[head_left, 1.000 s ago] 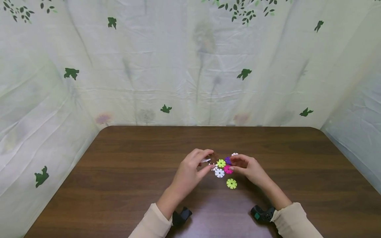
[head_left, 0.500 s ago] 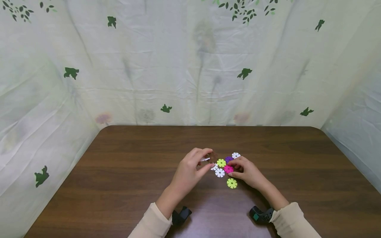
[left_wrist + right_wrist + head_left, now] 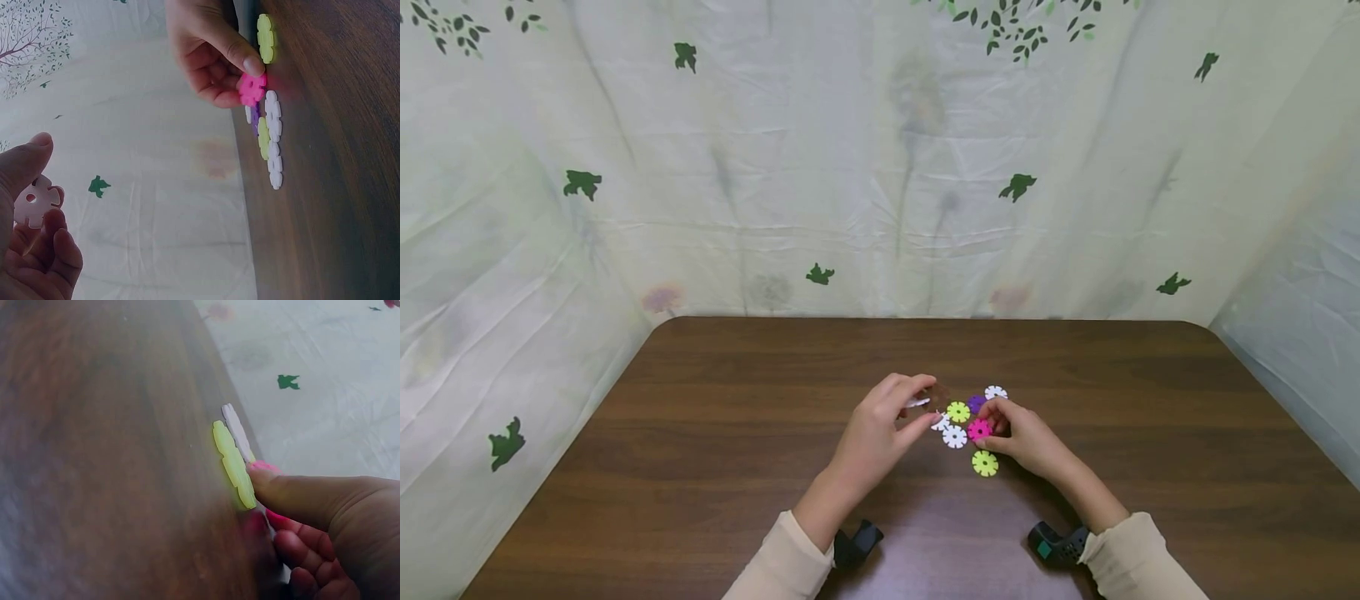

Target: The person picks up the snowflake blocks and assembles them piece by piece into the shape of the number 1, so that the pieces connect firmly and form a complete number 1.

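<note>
My left hand (image 3: 880, 417) pinches a white notched plastic disc (image 3: 39, 201) between thumb and fingers, at the left of the group on the table. A brownish shape (image 3: 937, 397) shows beside its fingertips in the head view. With thumb and fingers, my right hand (image 3: 1024, 433) grips a pink notched disc (image 3: 252, 89) by its edge; the pink disc stands tilted up from the table in the left wrist view. Around it lie a yellow-green disc (image 3: 958, 412), white discs (image 3: 955, 437), a purple disc (image 3: 975, 404) partly covered, and another yellow-green disc (image 3: 985, 463) nearer me.
One more white disc (image 3: 996, 392) lies at the back, just beyond the right fingers. The brown wooden table (image 3: 760, 467) reaches back to a pale printed curtain (image 3: 835, 167). Black wrist cameras (image 3: 1058, 542) sit at both cuffs, close over the tabletop.
My right hand has moved slightly left and down onto the pink disc, taken hold of it and tilted it up. The back white disc shows more fully. My left hand stays nearly still.
</note>
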`<state>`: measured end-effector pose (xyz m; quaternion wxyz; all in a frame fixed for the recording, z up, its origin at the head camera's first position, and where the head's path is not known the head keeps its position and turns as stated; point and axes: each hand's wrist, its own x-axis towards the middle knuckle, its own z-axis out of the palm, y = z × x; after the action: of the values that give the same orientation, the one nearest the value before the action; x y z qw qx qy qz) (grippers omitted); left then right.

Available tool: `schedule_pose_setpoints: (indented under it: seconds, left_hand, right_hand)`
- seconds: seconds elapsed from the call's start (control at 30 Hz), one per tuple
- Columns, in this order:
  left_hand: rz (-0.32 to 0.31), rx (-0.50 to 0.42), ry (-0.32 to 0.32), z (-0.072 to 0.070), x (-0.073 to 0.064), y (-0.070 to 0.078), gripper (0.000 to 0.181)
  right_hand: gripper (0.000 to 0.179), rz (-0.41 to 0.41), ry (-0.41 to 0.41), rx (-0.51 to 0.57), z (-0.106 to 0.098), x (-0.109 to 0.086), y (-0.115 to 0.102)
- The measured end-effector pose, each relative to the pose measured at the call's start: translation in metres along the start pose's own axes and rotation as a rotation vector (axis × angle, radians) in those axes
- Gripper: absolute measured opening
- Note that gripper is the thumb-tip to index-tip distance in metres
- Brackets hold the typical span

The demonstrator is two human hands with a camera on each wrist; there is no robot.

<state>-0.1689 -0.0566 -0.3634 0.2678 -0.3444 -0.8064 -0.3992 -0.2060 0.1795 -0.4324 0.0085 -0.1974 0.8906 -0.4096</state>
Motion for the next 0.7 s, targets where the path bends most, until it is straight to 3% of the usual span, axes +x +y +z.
schedule_pose_setpoints:
  seconds: [0.17,0.43,0.7]
  left_hand:
    - [0.003,-0.001,0.000,0.000,-0.001,0.000,0.040]
    - [0.008,0.013,-0.002,0.000,0.000,0.002,0.038]
    - [-0.017,0.052,-0.040,0.002,0.000,0.001,0.037]
  right_hand:
    - [0.017,-0.028,0.035,0.095,-0.002,0.000,0.000]
    - [0.020,0.016,0.082,0.424,-0.015,0.000,-0.018]
    - [0.022,-0.011,0.090,0.519,-0.025,-0.006,-0.046]
